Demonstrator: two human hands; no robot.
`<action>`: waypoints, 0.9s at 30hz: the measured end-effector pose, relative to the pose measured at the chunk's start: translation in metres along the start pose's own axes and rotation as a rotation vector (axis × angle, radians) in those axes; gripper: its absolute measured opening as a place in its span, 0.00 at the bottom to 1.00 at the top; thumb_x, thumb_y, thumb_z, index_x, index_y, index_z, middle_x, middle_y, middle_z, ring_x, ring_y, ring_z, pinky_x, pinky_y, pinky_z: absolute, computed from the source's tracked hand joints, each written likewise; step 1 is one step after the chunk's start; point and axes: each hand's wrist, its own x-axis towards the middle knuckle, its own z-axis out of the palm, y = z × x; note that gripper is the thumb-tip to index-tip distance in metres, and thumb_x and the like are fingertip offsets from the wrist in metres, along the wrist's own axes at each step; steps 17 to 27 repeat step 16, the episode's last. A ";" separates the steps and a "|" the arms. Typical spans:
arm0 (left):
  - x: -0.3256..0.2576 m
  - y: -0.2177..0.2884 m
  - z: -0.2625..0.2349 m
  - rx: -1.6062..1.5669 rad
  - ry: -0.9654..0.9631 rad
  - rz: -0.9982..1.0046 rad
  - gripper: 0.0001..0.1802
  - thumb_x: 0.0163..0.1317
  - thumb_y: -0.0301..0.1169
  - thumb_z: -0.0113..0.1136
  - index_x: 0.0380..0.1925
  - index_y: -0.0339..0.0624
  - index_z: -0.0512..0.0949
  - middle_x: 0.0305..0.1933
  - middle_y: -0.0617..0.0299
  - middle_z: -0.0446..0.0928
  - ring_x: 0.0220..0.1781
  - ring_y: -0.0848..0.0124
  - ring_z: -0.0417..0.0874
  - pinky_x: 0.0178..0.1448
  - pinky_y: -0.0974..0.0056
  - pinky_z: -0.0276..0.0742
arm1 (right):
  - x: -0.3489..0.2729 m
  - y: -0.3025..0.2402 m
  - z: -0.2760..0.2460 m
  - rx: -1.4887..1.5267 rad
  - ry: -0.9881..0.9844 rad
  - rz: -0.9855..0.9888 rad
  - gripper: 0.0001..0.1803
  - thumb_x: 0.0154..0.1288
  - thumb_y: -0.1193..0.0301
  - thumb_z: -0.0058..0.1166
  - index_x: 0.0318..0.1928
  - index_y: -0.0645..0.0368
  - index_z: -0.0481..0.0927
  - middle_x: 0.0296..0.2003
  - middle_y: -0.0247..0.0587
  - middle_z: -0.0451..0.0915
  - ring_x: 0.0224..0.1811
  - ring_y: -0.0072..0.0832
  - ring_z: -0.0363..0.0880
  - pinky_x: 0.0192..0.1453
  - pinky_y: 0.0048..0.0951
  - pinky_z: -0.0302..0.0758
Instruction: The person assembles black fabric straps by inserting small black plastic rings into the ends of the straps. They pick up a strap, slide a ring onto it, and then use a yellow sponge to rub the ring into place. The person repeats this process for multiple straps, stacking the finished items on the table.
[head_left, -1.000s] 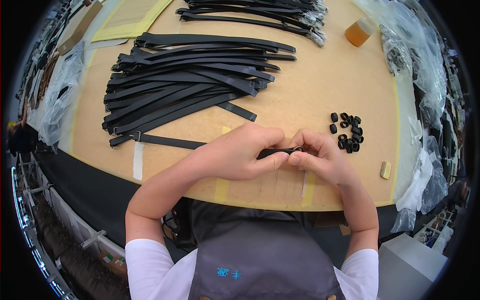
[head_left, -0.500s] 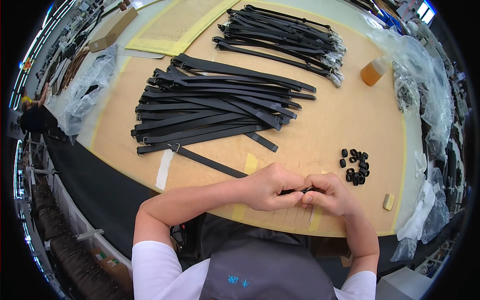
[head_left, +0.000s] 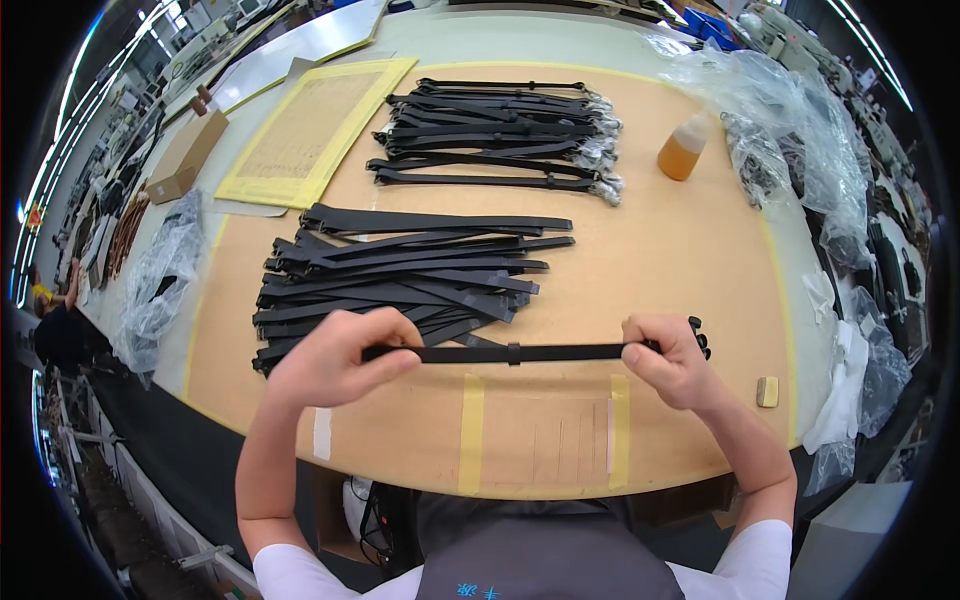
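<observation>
Between my two hands a black strap (head_left: 580,353) is stretched level above the table's near part. A small black loop (head_left: 514,353) sits around it near the middle. My left hand (head_left: 335,360) is closed on the strap's left part, thumb along its lower side. On the right, my right hand (head_left: 672,360) grips the other end in a fist. Behind my left hand lies a pile of black buckled straps (head_left: 420,265). Several small black loops (head_left: 703,345) show just past my right hand, which partly hides them.
Farther back lies a second bundle of black straps (head_left: 490,135) with clear-wrapped ends. A bottle of amber liquid (head_left: 682,150) stands to its right. Clear plastic bags (head_left: 800,130) line the right side. A small tan block (head_left: 767,391) and a yellow-taped board (head_left: 318,130) rest on the table.
My hands have gone from touching each other to wide apart. The strap is now drawn out straight between them, off the table, with the loop showing on it. The view has tilted up.
</observation>
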 end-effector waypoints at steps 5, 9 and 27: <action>0.078 -0.027 -0.061 0.223 0.248 0.052 0.06 0.66 0.25 0.64 0.41 0.36 0.80 0.24 0.61 0.75 0.26 0.75 0.70 0.33 0.67 0.68 | 0.100 0.018 -0.027 -0.016 0.149 0.039 0.18 0.71 0.63 0.58 0.26 0.61 0.73 0.20 0.30 0.73 0.23 0.14 0.73 0.29 0.24 0.70; 0.161 -0.094 -0.091 0.280 0.341 0.075 0.06 0.66 0.25 0.62 0.41 0.36 0.80 0.26 0.59 0.74 0.29 0.73 0.70 0.35 0.66 0.69 | 0.188 0.038 -0.049 -0.385 0.326 -0.035 0.21 0.68 0.55 0.62 0.34 0.64 0.84 0.27 0.46 0.81 0.32 0.34 0.79 0.39 0.33 0.74; 0.231 -0.162 -0.066 0.678 0.443 0.126 0.09 0.60 0.29 0.67 0.40 0.45 0.81 0.43 0.57 0.75 0.54 0.60 0.75 0.60 0.54 0.66 | 0.176 0.076 -0.092 -0.423 0.429 -0.136 0.12 0.69 0.62 0.62 0.44 0.58 0.84 0.39 0.48 0.84 0.49 0.39 0.81 0.59 0.41 0.75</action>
